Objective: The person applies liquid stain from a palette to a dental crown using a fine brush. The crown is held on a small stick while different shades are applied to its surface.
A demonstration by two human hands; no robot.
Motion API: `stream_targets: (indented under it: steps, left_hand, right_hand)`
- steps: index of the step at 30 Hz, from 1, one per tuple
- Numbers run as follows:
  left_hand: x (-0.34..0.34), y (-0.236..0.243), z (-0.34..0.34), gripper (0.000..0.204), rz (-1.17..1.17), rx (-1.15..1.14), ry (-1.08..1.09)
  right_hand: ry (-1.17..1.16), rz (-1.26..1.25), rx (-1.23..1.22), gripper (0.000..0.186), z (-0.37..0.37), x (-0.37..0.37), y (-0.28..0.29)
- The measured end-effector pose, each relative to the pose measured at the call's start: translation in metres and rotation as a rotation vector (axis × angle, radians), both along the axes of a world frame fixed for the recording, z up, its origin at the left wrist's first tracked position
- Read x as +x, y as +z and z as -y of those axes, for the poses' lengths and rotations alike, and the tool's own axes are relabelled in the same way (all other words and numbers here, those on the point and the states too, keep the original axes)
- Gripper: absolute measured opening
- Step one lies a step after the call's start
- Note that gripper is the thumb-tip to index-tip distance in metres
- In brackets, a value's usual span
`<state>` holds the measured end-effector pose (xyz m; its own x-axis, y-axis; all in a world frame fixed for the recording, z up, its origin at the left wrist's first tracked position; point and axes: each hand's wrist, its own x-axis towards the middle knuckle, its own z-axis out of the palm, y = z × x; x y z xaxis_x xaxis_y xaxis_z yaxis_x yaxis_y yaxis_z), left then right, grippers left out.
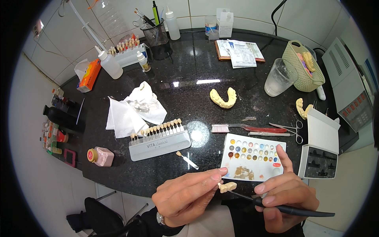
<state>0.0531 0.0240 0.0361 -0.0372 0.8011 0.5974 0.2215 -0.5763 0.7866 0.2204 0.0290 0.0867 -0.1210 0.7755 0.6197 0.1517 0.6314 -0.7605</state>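
Note:
My left hand [187,195] pinches a small tooth-coloured dental bridge [227,187] near the table's front edge. My right hand [292,193] grips a fine brush with a black handle [306,211], and its thin tip meets or nearly meets the bridge from the right. Its index finger points up over the right side of a white palette [258,167]. Rows of coloured paint wells and a brownish smear show on that palette, just beyond both hands. Left of it, a single shade tab [187,160] lies beside a grey tooth shade guide [160,148].
Beyond the palette lie a red-handled toothbrush [246,127], scissor-like forceps [294,130] and a yellow dental cast [224,98]. An open white box [319,148] stands right. A cloudy cup [279,77], crumpled tissues [138,106] and a pink jar [103,157] sit around.

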Motion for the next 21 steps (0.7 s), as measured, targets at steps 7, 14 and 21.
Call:
stream_targets:
  steps: [7,14,21]
  left_hand:
    - [0.000,0.000,0.000,0.025,0.009,-0.015,-0.005]
    - [0.011,0.009,0.005,0.012,0.447,-0.417,0.095]
    - [0.009,0.017,0.004,0.014,0.607,-0.594,-0.014]
  right_hand:
    - [0.063,-0.054,-0.053,0.011,0.001,0.004,0.002]
    - [0.071,-0.044,-0.109,0.014,0.006,0.000,-0.026]
    - [0.121,0.111,-0.135,0.012,0.014,-0.006,-0.024]
